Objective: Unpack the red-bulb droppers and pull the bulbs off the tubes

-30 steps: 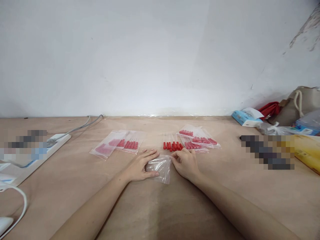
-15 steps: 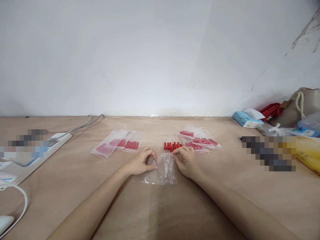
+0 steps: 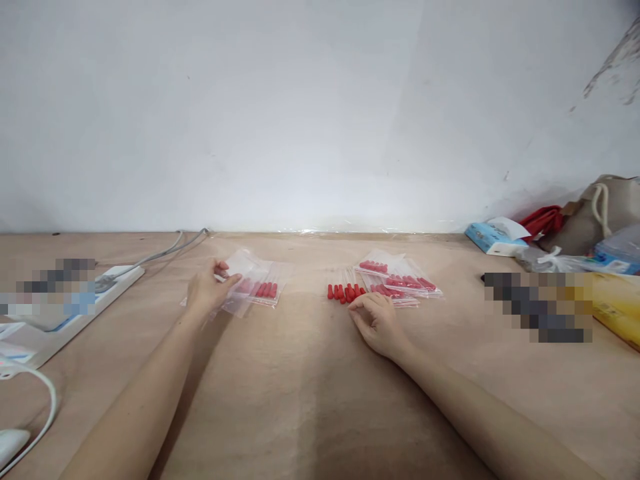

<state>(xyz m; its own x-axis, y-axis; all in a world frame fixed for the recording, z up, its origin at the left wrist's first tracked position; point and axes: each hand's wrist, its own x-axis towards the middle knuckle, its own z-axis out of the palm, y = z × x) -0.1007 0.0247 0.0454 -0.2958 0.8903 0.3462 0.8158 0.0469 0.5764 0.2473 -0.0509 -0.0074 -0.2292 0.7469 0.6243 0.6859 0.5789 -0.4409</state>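
Pinched in my left hand [image 3: 210,288] is a clear plastic bag [image 3: 239,305], over the left group of bags. Beneath and beside it lie clear zip bags [image 3: 267,291] with red pieces in a row inside; my hand and the held bag hide part of this group. My right hand [image 3: 375,320] rests on the table, fingers curled, thumb apart, and nothing shows between them. Just beyond its fingertips are several small red bottle-shaped pieces [image 3: 345,293]. Behind that hand, more filled zip bags [image 3: 404,283] overlap in a pile.
On the left are a white power strip [image 3: 120,280] and a grey cable [image 3: 165,252]. A blue tissue pack [image 3: 493,239], a beige bag [image 3: 580,220] and a yellow package [image 3: 617,307] lie on the right. A white wall [image 3: 310,120] stands behind the table.
My left hand has moved left and away from me, carrying the clear bag from the middle to the left group. My right hand has let go of the bag and stays nearly in place.
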